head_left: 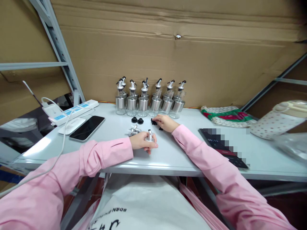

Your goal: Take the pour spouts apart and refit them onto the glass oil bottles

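My left hand (142,141) is wrapped around a silver pourer spout (150,138) with a black tip, held just above the table's front half. Beside that hand, more loose silver spout pieces (134,130) lie in a small heap. My right hand (167,122) reaches farther back, its fingertips pinched at small black parts (153,121) on the tabletop and partly covering them. Two round black stoppers (137,120) sit to the left of those fingers. Behind them stand several glass oil bottles (143,103) with steel sleeves; silver-and-black pourers show above the rows.
A smartphone (87,128) and a white power strip (74,112) with cables lie at the left. To the right are a tablet-like device (223,148) showing a timer, a red-green cloth (226,117) and a dotted flask (275,121). Cardboard (179,57) walls the back.
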A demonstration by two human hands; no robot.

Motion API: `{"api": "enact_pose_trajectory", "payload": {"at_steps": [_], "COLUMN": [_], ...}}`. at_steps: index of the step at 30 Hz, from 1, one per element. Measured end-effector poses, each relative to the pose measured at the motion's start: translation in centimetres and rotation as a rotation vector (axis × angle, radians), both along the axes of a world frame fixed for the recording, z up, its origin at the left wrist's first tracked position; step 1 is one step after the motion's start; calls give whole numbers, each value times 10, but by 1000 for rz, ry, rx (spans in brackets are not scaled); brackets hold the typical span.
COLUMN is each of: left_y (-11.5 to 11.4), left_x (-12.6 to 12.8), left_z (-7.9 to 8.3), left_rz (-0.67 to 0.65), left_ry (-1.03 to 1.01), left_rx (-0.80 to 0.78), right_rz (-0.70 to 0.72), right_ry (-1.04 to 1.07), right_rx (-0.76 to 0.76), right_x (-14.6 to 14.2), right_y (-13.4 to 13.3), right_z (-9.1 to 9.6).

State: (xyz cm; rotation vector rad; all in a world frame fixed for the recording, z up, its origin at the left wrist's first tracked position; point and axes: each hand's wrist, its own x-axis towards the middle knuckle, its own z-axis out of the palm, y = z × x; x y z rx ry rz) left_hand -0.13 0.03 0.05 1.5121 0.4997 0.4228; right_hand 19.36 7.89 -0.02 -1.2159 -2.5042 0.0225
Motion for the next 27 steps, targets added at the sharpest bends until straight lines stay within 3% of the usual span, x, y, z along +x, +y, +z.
{"api": "enact_pose_trajectory", "payload": {"at_steps": [6,18,22,27], "left_y": [-1,-1,-1,-1], "left_x": [0,-1,0,0], "left_z": [3,1,3,3], "left_rz": [9,15,12,2], "left_ry": [15,24,19,20], "left_rx": [4,-2,0,8], "right_rz": [29,-58,-63,-180], "right_ry": [0,105,125,40], "right_rx": [21,-95,-64,-12], "right_x": [0,-1,-2,1], "right_y": [-1,-4,-4,-3], "right_z": [1,2,3,5]}}
